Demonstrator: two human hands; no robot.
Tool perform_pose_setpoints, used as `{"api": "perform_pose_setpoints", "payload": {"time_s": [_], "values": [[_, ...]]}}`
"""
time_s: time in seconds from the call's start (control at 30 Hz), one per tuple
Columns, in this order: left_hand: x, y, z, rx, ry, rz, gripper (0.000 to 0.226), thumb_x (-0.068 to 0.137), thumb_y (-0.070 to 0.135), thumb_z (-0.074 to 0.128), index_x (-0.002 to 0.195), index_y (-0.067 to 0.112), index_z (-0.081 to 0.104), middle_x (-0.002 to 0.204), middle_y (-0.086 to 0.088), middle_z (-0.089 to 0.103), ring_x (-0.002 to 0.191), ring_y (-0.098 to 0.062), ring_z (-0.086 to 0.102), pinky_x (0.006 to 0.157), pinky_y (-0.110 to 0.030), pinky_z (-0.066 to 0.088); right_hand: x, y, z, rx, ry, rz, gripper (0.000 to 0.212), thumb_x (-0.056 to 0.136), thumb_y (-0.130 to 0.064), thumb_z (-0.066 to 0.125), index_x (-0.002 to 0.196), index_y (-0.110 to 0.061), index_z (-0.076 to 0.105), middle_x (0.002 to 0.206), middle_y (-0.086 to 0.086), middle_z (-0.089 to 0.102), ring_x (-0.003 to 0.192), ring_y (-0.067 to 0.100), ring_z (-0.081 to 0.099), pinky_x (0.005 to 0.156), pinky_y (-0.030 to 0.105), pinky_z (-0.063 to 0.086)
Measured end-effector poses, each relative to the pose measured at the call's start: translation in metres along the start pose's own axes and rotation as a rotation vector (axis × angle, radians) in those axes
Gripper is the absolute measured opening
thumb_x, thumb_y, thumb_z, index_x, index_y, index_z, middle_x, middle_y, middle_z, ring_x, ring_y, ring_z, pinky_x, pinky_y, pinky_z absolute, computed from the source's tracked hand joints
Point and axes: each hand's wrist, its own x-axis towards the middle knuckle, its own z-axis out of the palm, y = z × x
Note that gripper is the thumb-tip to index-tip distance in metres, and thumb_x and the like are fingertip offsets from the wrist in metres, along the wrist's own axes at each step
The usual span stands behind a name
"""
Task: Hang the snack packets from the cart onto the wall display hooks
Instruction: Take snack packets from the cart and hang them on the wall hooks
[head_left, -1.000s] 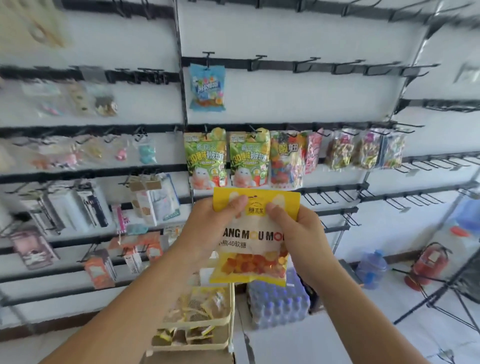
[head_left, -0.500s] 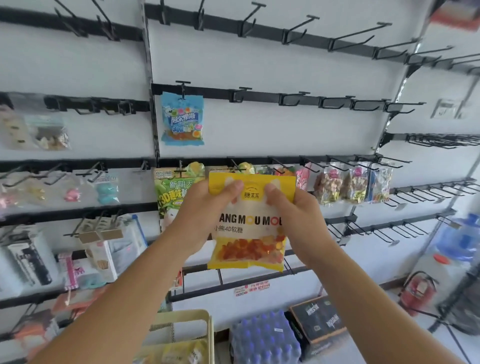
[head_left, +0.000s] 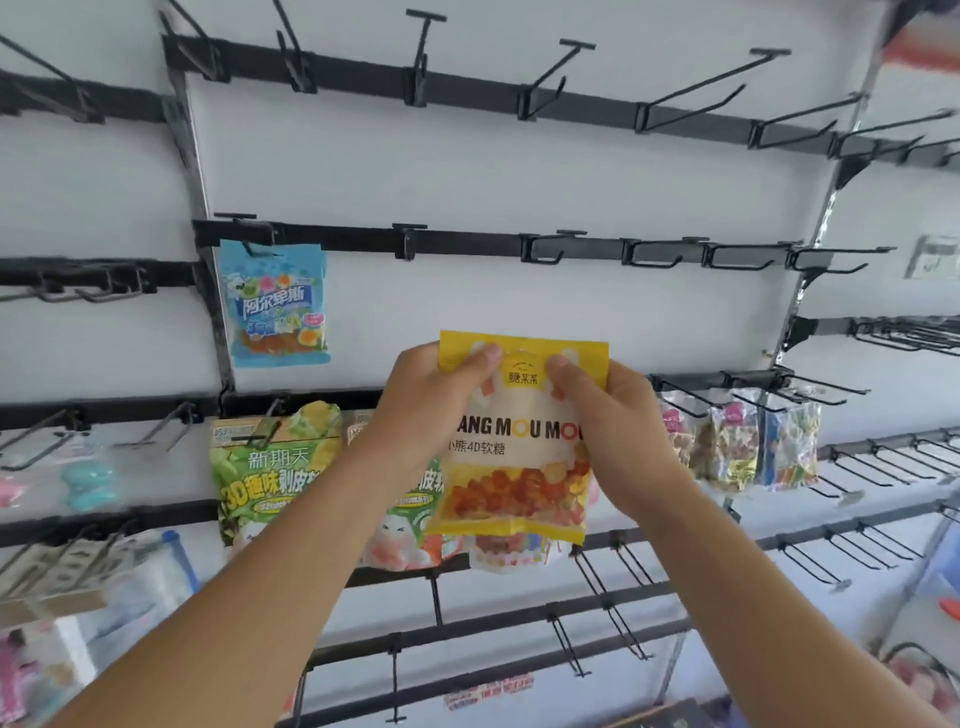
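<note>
A yellow gummy candy packet, printed with large brown letters and showing orange and red sweets through a clear window at its bottom, is held upright in front of a white wall display. The left hand pinches the packet's upper left edge, thumb on the front and fingers curled behind it. The right hand pinches the upper right edge the same way. Both forearms reach up from the bottom of the view. The packet hangs on no hook; it is in the air, in front of a black rail of hanging packets. Above the yellow packet, a bare black hook juts from a higher rail. Up and to the left of the packet, a blue candy packet hangs from that same higher rail. Just left of the packet, partly behind the left forearm, hangs a green candy packet. To its right hang several clear bags of mixed sweets. More empty black hooks line the higher rail to the packet's upper right.
</note>
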Motion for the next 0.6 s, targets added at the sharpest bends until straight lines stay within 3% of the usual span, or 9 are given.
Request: {"api": "perform_pose_setpoints", "payload": {"time_s": [0.13, 0.2, 0.43, 0.6], "values": [[0.048, -0.006, 0.034, 0.016, 0.043, 0.02, 0.044, 0.092, 0.035, 0.065, 0.051, 0.022, 0.062, 0.069, -0.002, 0.063, 0.071, -0.022, 0.058, 0.069, -0.037, 0.045, 0.064, 0.011, -0.031, 0.018, -0.001, 0.02, 0.02, 0.095, -0.027, 0.062, 0.081, -0.012, 0.062, 0.073, 0.011, 0.062, 0.064, 0.024, 0.062, 0.062, 0.039, 0.05], [0.071, -0.007, 0.048, 0.042, 0.075, 0.048, 0.04, 0.087, 0.041, 0.065, 0.052, 0.022, 0.063, 0.074, -0.01, 0.063, 0.073, -0.024, 0.056, 0.069, -0.037, 0.044, 0.093, 0.015, -0.042, -0.002, -0.002, 0.002, 0.024, 0.094, -0.032, 0.062, 0.079, -0.014, 0.062, 0.071, 0.01, 0.059, 0.063, 0.024, 0.058, 0.062, 0.039, 0.046], [0.141, -0.004, 0.082, 0.018, 0.207, 0.05, 0.036, 0.083, 0.042, 0.07, 0.054, 0.021, 0.064, 0.068, -0.005, 0.062, 0.071, -0.026, 0.06, 0.069, -0.053, 0.055, 0.174, 0.019, -0.064, 0.012, -0.003, -0.051, 0.039, 0.093, -0.039, 0.062, 0.058, -0.022, 0.058, 0.062, 0.002, 0.059, 0.06, 0.019, 0.058, 0.061, 0.037, 0.047], [0.174, -0.004, 0.088, -0.015, 0.25, 0.04, 0.036, 0.086, 0.036, 0.071, 0.054, 0.022, 0.065, 0.072, -0.005, 0.065, 0.076, -0.027, 0.063, 0.074, -0.049, 0.055, 0.209, 0.013, -0.066, 0.017, -0.039, -0.069, 0.036, 0.093, -0.035, 0.061, 0.061, -0.021, 0.054, 0.069, 0.009, 0.063, 0.064, 0.026, 0.062, 0.063, 0.042, 0.05]]}}
